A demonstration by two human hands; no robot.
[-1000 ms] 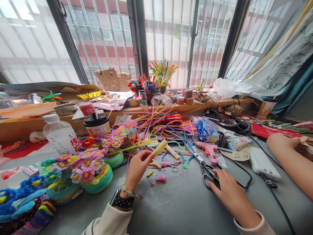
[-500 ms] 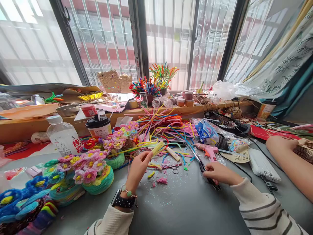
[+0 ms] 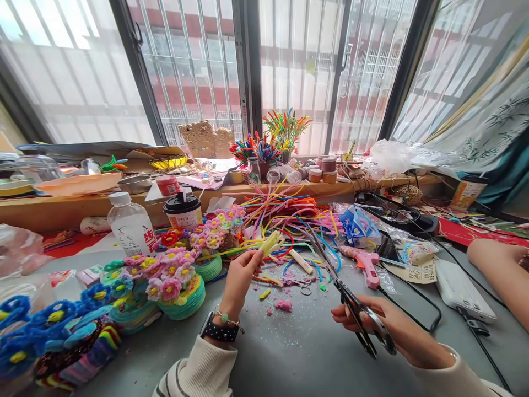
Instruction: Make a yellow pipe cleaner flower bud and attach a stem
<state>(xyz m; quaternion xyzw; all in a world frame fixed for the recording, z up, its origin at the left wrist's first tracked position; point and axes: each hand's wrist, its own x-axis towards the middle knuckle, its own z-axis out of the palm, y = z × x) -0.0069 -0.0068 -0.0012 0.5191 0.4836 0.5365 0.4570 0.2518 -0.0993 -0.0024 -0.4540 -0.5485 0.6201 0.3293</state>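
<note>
My left hand (image 3: pixel 241 277) is pinched shut on a small bundle of pale yellow pipe cleaners (image 3: pixel 270 243), held up over the grey table (image 3: pixel 289 353). My right hand (image 3: pixel 378 325) grips the black handles of large scissors (image 3: pixel 347 298), lifted off the table with the blades pointing up and left toward the bundle. A heap of coloured pipe cleaners (image 3: pixel 289 215) lies just behind both hands. Pink and yellow fluff scraps (image 3: pixel 283 304) lie on the table between my hands.
Pipe-cleaner flower baskets (image 3: pixel 177 275) and blue flowers (image 3: pixel 49 325) crowd the left. A water bottle (image 3: pixel 132 226), a lidded cup (image 3: pixel 182 212), a pink glue gun (image 3: pixel 366 264), small scissors (image 3: pixel 303 284), a white power bank (image 3: pixel 463 284) with cables, and another person's arm (image 3: pixel 500 270) at right.
My right hand went from lying on the scissors' handles to gripping them and lifting the scissors off the table. The left hand kept the yellow bundle raised. The view shifted slightly left.
</note>
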